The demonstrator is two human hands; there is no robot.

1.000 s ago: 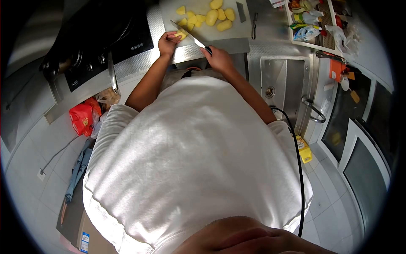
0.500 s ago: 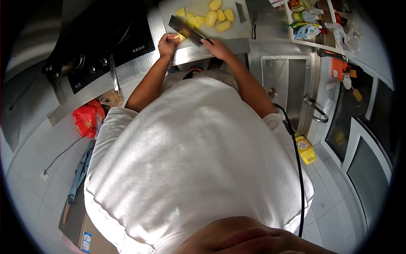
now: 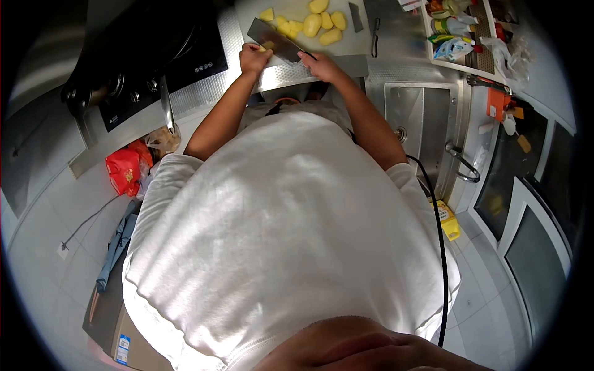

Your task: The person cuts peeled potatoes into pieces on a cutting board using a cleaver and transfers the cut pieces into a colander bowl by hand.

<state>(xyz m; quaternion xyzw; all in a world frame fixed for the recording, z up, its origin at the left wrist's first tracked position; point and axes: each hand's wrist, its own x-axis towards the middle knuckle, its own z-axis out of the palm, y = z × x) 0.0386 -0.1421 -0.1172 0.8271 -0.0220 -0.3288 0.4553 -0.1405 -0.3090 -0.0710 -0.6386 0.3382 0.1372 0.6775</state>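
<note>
My right hand (image 3: pixel 319 66) grips the handle of a broad-bladed cleaver (image 3: pixel 275 41), whose blade slants up and to the left over the white cutting board (image 3: pixel 346 46). My left hand (image 3: pixel 254 59) has its fingers bent together beside the blade, on a potato piece (image 3: pixel 263 49) that is mostly hidden by the fingers and blade. Beyond the cleaver lie several cut potato chunks (image 3: pixel 296 26) and several larger peeled potatoes (image 3: pixel 312 25).
At the board's right lies a small dark-handled tool (image 3: pixel 375 37). A black stove (image 3: pixel 192 68) with a pan handle (image 3: pixel 167 105) is on the left. The steel sink (image 3: pixel 405 105) and faucet (image 3: pixel 464 162) are on the right, below a rack of bottles (image 3: pixel 451 26). A black cable (image 3: pixel 440 247) hangs along my side.
My left hand has shifted slightly right, its fingers now closer to the cleaver and covering more of the potato piece. The cleaver remains in my right hand with almost the same slant.
</note>
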